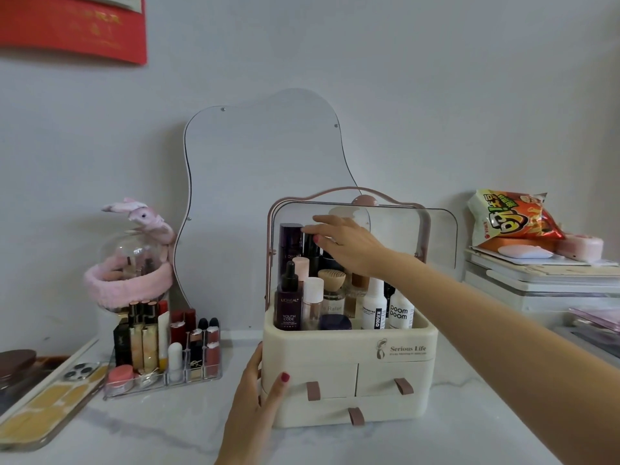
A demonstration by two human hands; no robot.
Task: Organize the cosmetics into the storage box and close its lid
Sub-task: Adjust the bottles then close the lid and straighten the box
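A cream storage box [349, 370] stands at the centre of the white table [469, 424], its clear lid [439, 236] raised and its top compartment full of upright bottles [374, 305]. The right hand [345, 241] reaches in from 4 o'clock, fingers loosely curled onto the cap of a tall black bottle [312, 250] at the back. The left hand [260, 394], open and flat, steadies the box's left wall. A lipstick tray [164, 354] lies at 9 o'clock, a mirror [261, 182] at 12 o'clock.
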